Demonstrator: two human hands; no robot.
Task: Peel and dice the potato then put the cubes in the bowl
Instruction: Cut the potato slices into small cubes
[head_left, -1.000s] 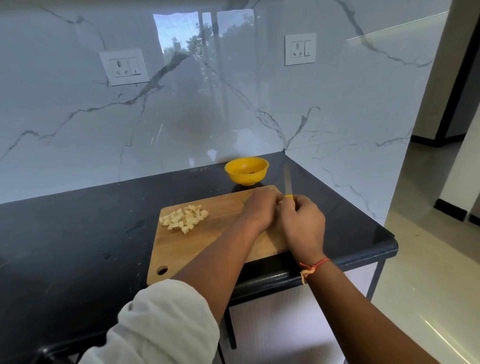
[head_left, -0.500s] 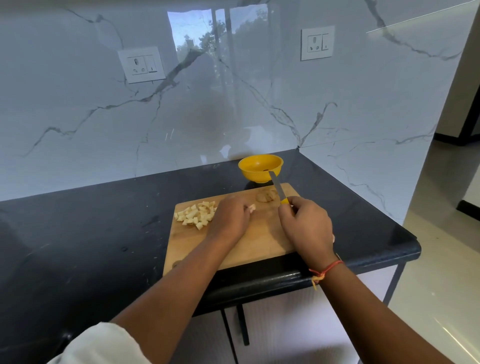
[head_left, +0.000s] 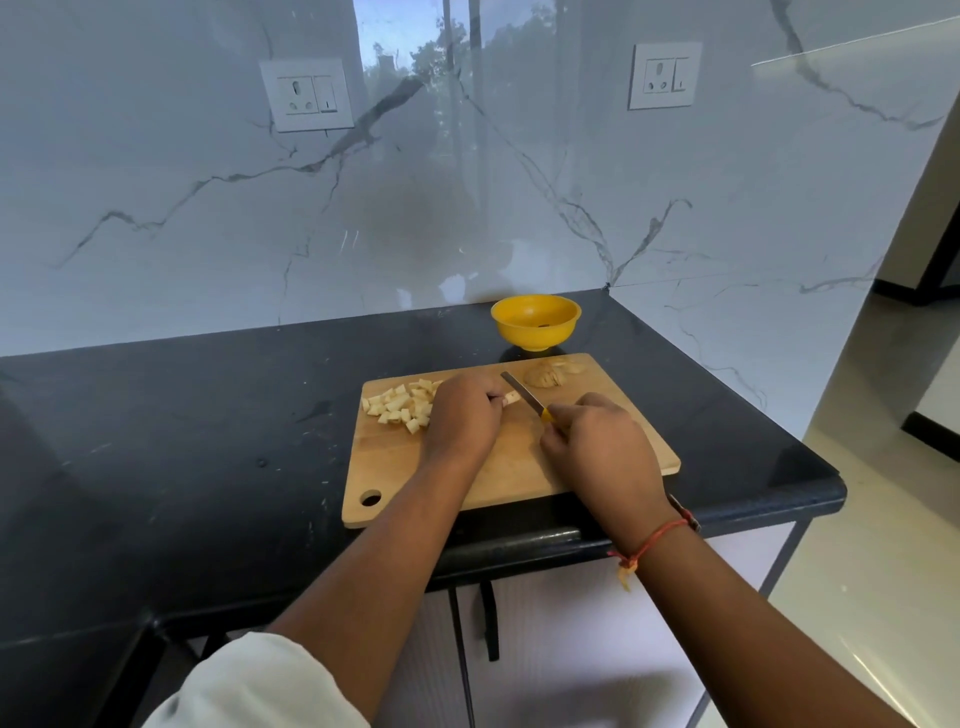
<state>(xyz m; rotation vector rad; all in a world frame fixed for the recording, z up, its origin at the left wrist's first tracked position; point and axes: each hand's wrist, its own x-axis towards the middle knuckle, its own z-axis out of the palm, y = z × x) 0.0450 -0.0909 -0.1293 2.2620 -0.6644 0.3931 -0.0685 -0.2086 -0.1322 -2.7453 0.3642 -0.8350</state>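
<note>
A wooden cutting board (head_left: 519, 467) lies on the black counter. A pile of pale potato cubes (head_left: 397, 405) sits at its far left. My left hand (head_left: 465, 415) holds down a strip of potato (head_left: 511, 399) whose end sticks out from under my fingers. My right hand (head_left: 597, 447) grips a knife (head_left: 524, 397) with a yellow handle, its blade angled up-left right beside that strip. Brownish potato pieces or peels (head_left: 550, 374) lie at the board's far right. A yellow bowl (head_left: 535, 318) stands just behind the board.
The black counter (head_left: 182, 441) stretches left and ends in a rounded edge at the front right. A white marble wall with two sockets (head_left: 306, 94) rises behind. To the right the floor (head_left: 883, 545) drops away beyond the counter's end.
My left hand moved from beside the right hand leftwards with a potato strip, towards the cube pile. The knife blade swung from pointing away to angled up-left beside the strip. The camera view shifted.
</note>
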